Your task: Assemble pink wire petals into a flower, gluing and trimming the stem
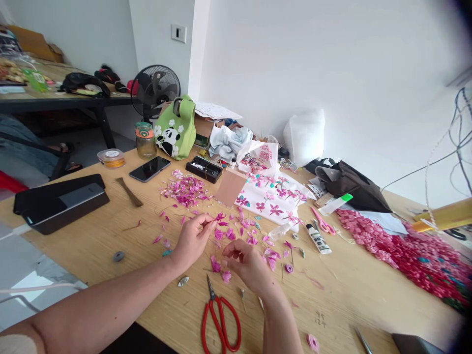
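My left hand (192, 240) is closed in a pinch on a small magenta petal flower (220, 216), held just above the table. My right hand (246, 264) is close by, its thumb and fingers curled towards each other; whatever may be between their tips is too small to make out. Loose pink and magenta petals lie under and around both hands, with a larger petal pile (186, 191) behind them. Red-handled scissors (222, 322) rest in front of my right hand, blades pointing away from me. A purple thread spool (288, 268) lies to its right.
Finished-looking flowers lie on a white cloth (271, 204) behind a brown card (231, 188). A phone (150, 168), a bottle (146, 141) and a green panda bag (176, 130) stand at the back left. A white tube (318, 239), pink scissors (323, 221) and heaped pink flowers (401, 250) are right.
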Motion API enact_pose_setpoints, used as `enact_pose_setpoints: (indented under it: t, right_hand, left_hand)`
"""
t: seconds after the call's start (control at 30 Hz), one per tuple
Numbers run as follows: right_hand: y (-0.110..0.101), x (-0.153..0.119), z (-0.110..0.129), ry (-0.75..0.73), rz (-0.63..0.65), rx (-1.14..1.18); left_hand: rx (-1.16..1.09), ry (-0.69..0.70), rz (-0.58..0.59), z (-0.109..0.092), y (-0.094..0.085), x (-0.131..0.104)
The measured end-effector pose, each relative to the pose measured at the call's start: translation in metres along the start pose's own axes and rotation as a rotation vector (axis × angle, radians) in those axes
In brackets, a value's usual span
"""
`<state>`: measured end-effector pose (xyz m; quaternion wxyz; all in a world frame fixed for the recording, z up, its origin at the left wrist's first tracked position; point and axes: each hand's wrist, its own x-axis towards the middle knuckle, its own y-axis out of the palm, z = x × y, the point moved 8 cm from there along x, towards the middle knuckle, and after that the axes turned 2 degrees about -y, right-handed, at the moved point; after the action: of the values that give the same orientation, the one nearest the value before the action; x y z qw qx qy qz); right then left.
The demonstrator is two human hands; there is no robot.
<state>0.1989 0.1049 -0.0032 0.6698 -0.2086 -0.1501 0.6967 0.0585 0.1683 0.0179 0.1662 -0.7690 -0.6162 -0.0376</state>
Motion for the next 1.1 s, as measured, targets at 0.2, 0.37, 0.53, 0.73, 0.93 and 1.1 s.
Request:
enact_pose_setpoints:
  t: [0.2,0.37,0.53,0.73,0.93,1.1]
  right_hand:
    - [0.013,-0.002,-0.003,0.026,0.1,-0.138]
    - [0.016,0.0,-0.001,0.006,0.104,-0.169]
    - [0.014,-0.002,-0.001,0.072,0.101,-0.227]
    - [0.021,0.002,0.001,0.021,0.02,-0.418]
    - [0.021,0.0,0.005,0.025,0.04,-0.373]
    - [0.01,0.0,0.005,0.044,0.035,-0.298]
  left_hand:
    - [0.007,-0.011,0.002,0.0,0.0,-0.001]
    - [0.004,-0.026,0.006,0.001,0.0,-0.001]
    - [0.002,-0.035,0.017,0.006,0.002,-0.001]
    - [-0.009,-0.05,0.023,0.006,0.002,-0.001]
    - [0.0,-0.052,0.016,0.002,0.0,-0.001]
    - [0.001,-0.052,0.004,0.002,-0.001,-0.001]
